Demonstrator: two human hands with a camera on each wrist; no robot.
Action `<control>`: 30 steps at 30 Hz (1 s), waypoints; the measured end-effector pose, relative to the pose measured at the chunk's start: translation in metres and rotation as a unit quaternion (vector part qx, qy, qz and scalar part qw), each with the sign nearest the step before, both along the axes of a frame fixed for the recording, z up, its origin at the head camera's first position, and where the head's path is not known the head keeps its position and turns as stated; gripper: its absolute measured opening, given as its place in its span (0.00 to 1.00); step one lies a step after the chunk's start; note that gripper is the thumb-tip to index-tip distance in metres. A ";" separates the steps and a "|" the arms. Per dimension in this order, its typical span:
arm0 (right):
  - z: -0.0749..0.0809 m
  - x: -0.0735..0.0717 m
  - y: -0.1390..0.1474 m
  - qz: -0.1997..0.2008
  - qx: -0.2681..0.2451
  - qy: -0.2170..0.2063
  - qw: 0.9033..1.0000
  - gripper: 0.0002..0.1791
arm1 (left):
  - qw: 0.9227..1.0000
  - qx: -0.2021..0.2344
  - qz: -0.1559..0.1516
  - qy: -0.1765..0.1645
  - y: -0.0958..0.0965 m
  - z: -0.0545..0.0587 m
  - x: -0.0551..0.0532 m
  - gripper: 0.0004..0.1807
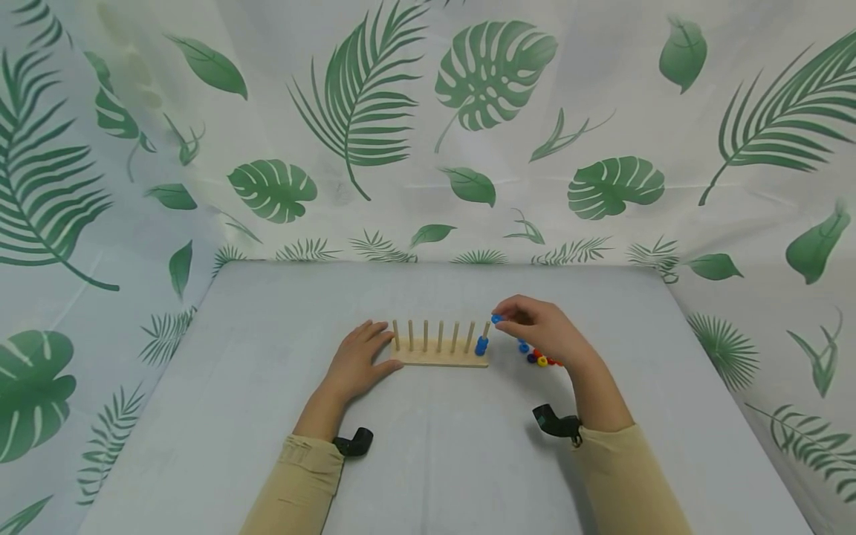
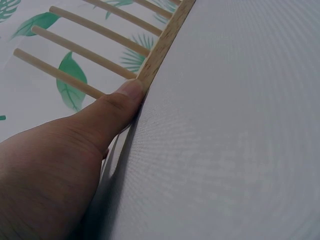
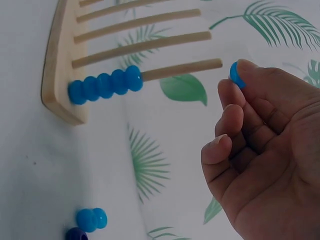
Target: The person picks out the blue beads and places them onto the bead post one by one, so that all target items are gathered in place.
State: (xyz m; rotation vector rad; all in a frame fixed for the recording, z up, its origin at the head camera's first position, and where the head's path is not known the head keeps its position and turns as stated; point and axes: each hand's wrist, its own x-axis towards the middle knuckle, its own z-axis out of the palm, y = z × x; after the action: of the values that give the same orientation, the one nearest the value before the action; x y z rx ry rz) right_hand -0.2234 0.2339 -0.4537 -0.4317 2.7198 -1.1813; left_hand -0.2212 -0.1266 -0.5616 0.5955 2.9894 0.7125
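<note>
A wooden peg rack [image 1: 438, 362] with several upright pegs stands on the table. My left hand [image 1: 359, 360] holds its left end, thumb [image 2: 131, 90] against the front edge of the base and fingers at the back. Several blue beads [image 3: 105, 86] are stacked on the rightmost peg, whose upper part is bare. Between thumb and index finger, my right hand [image 1: 540, 327] pinches another blue bead [image 3: 236, 75]. This bead is just off the tip of that same peg, at about tip height, and the fingers partly cover it.
Right of the rack, partly under my right hand in the head view, lie loose beads: blue ones [image 3: 90, 219], a dark blue one [image 1: 531, 358], a yellow one [image 1: 542, 362] and some red. A leaf-printed curtain [image 1: 401, 148] borders the white table [image 1: 428, 446].
</note>
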 end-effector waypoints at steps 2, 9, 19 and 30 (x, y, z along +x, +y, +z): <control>0.000 0.000 -0.002 0.003 -0.001 0.001 1.000 0.11 | 1.000 0.000 0.000 0.001 0.000 0.000 0.000 0.37; -0.001 0.001 -0.008 0.008 -0.008 0.000 1.000 0.10 | 1.000 0.000 -0.005 0.004 0.000 0.000 0.000 0.37; -0.006 0.003 -0.012 0.000 -0.017 0.021 1.000 0.10 | 1.000 0.003 -0.006 0.008 -0.001 -0.001 -0.001 0.37; -0.023 0.003 -0.015 -0.010 -0.016 0.019 1.000 0.10 | 1.000 0.006 -0.009 0.013 -0.001 -0.002 -0.001 0.37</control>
State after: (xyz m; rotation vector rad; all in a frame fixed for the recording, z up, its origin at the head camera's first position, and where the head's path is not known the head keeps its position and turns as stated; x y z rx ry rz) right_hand -0.2207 0.2189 -0.4765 -0.4375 2.7468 -1.2365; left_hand -0.2220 -0.1278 -0.5632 0.6376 3.0011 0.7278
